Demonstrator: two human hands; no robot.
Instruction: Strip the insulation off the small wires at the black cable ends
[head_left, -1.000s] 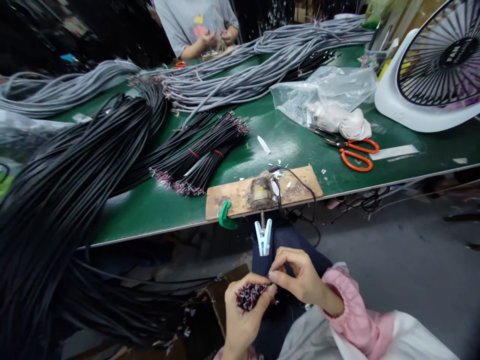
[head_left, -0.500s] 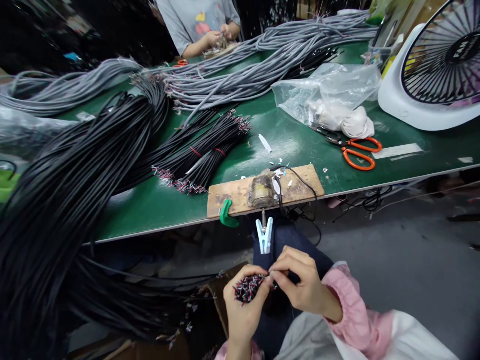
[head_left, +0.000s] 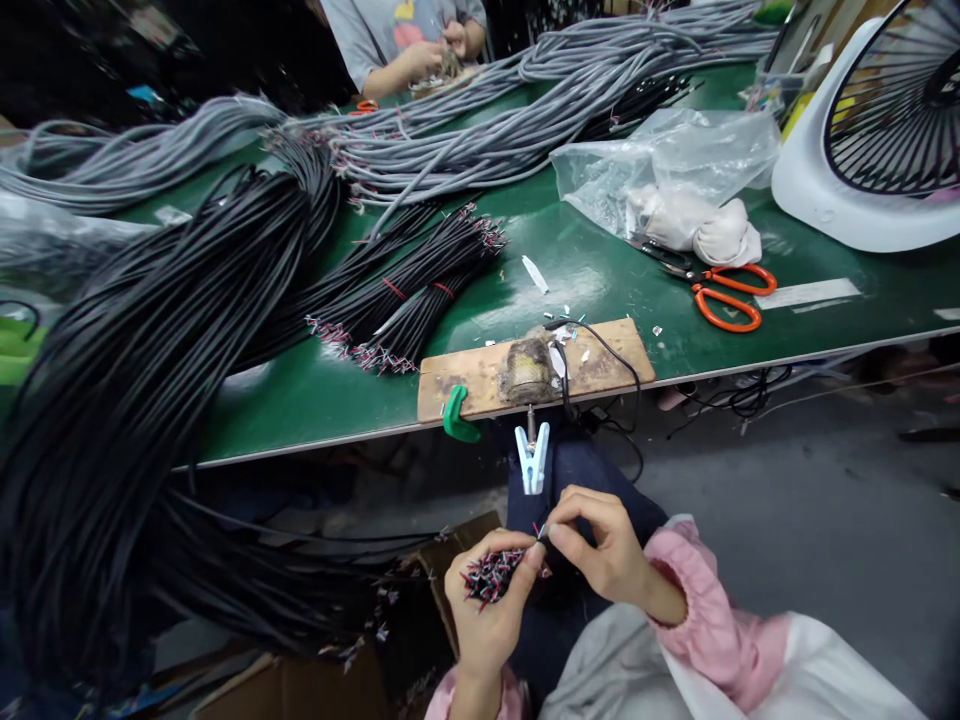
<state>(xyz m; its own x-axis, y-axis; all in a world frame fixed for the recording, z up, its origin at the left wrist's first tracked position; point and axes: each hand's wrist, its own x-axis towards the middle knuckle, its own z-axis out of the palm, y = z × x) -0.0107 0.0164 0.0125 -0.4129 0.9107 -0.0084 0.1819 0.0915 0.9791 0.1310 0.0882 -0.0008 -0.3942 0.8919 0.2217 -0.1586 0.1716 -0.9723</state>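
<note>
The left hand (head_left: pixel 484 610) has its fingers closed round one wire bundle (head_left: pixel 491 577), black with red and white tips; the right hand (head_left: pixel 609 552) pinches one wire end (head_left: pixel 541 535).

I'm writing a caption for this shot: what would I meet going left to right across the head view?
Large heap of black cables → bunch of wire ends in the left hand → right hand → white fan.
</note>
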